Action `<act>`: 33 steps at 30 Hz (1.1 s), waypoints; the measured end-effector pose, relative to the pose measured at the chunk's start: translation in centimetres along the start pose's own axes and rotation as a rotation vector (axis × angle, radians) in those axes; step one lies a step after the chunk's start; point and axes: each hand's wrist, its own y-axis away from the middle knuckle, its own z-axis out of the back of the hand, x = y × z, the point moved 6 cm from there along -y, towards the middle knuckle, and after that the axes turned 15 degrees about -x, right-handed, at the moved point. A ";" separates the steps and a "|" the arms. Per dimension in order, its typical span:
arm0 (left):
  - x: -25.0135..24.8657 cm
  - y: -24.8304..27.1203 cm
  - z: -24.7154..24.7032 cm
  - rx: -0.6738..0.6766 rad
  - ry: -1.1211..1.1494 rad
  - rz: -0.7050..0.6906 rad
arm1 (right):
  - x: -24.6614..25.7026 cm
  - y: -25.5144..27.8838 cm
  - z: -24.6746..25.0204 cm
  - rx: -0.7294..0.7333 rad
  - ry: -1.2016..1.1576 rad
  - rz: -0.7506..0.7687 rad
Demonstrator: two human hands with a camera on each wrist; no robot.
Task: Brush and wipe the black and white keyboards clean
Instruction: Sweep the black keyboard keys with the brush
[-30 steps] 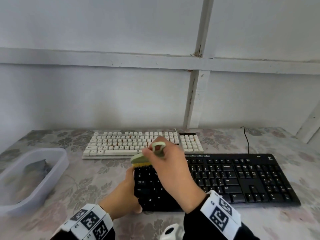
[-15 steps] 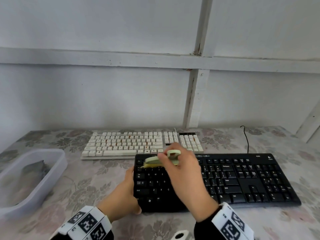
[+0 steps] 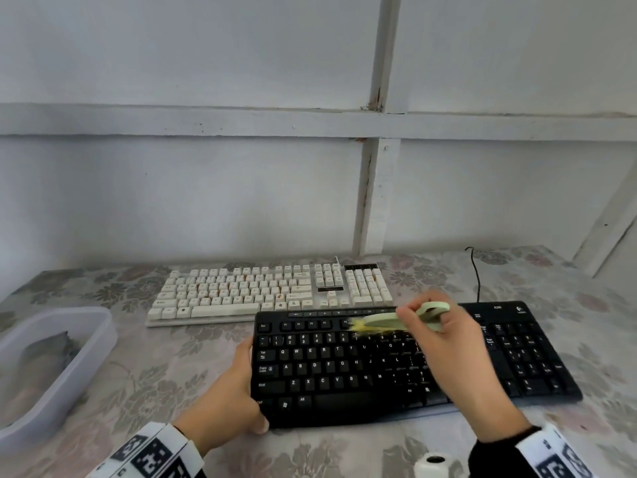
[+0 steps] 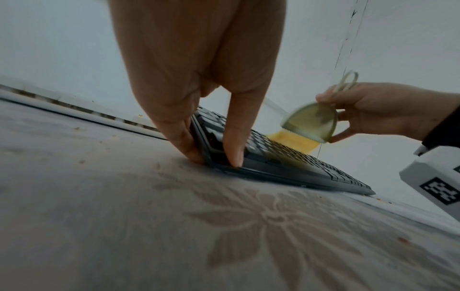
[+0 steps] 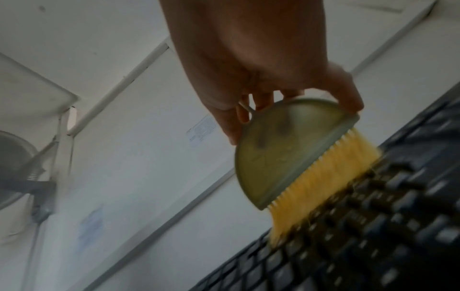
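Observation:
The black keyboard (image 3: 396,367) lies near me on the flowered tabletop, with the white keyboard (image 3: 269,291) just behind it. My left hand (image 3: 231,398) grips the black keyboard's left end (image 4: 214,155), thumb on top and fingers at the edge. My right hand (image 3: 444,346) pinches a pale green half-round brush (image 3: 393,320) with yellow bristles (image 5: 321,181). The bristles touch the upper key rows near the keyboard's middle. The brush (image 4: 311,124) shows blurred in the left wrist view.
A clear plastic tub (image 3: 51,370) holding a grey cloth (image 3: 48,346) stands at the left table edge. A black cable (image 3: 477,274) runs back from the black keyboard to the wall. Crumbs (image 4: 79,161) dot the tablecloth. A small white cap-like object (image 3: 434,465) sits at the near edge.
My right hand has swept the brush rightward along the black keyboard's top rows, from its left end to around its middle. The left hand stays on the keyboard's left end.

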 end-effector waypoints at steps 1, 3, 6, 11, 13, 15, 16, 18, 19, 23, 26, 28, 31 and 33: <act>0.1 -0.1 0.0 0.004 0.011 0.000 | -0.4 -0.6 1.0 -0.039 0.055 0.018; 0.2 -0.1 -0.2 0.012 0.017 -0.005 | -0.1 -1.1 2.5 -0.102 0.068 0.040; 0.7 -0.5 -0.1 0.004 0.023 -0.005 | 1.0 -0.6 1.8 0.007 -0.126 0.022; 1.6 -1.2 -0.2 -0.006 0.050 0.011 | -1.1 -0.9 2.0 0.072 -0.061 0.023; 1.9 -1.4 -0.2 -0.013 0.051 0.024 | -1.7 -2.0 4.0 -0.025 -0.006 0.038; 2.0 -1.6 -0.3 -0.009 0.034 0.028 | -1.8 -3.0 6.2 -0.135 0.041 0.066; 1.9 -1.6 -0.3 -0.006 0.026 0.022 | -1.7 -3.3 6.9 -0.173 0.030 0.061; 2.0 -1.6 -0.3 -0.006 0.013 0.010 | -1.6 -3.5 7.2 -0.150 -0.127 0.010; 2.1 -1.7 -0.2 -0.008 0.004 0.010 | -1.6 -3.4 6.8 -0.103 -0.199 -0.019; 2.2 -1.7 -0.1 -0.016 -0.002 0.001 | -3.2 -3.2 6.4 -0.035 -0.085 -0.016; 2.3 -1.7 0.0 -0.014 0.007 0.015 | -4.3 -4.6 8.8 -0.145 0.059 0.002; 2.2 -1.6 -0.1 -0.014 0.002 0.017 | -4.2 -5.3 10.4 -0.223 0.094 0.038; 2.1 -1.4 -0.1 -0.024 -0.007 0.024 | -3.9 -5.6 10.7 -0.200 -0.061 0.021; 2.0 -1.2 -0.1 -0.025 -0.006 0.039 | -4.2 -5.4 10.3 -0.140 -0.126 -0.022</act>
